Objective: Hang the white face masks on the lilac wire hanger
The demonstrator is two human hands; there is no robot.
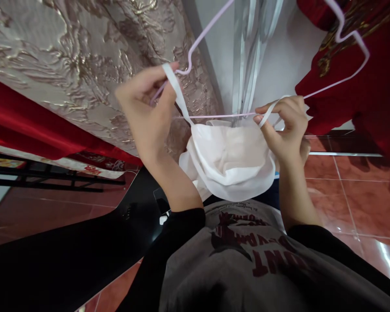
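Note:
A white strappy garment (240,175) hangs in loose folds between my hands, in front of my body. My left hand (147,115) is closed on its left strap (181,97), by a notch of the lilac wire hanger (199,37); the hand is slightly blurred. At the other side, my right hand (287,123) pinches the right strap (269,113) between thumb and fingers, close to the hanger's lower bar. That bar runs across just above the garment's top edge. The hanger's hook lies beyond the picture's top edge.
On the left stand a textured beige-pink fabric (84,56) and red cloth (45,125). A black surface (84,238) extends at lower left, with a small white object (163,219) near my arm. Red fabric (370,99) hangs at right above red floor tiles (347,199).

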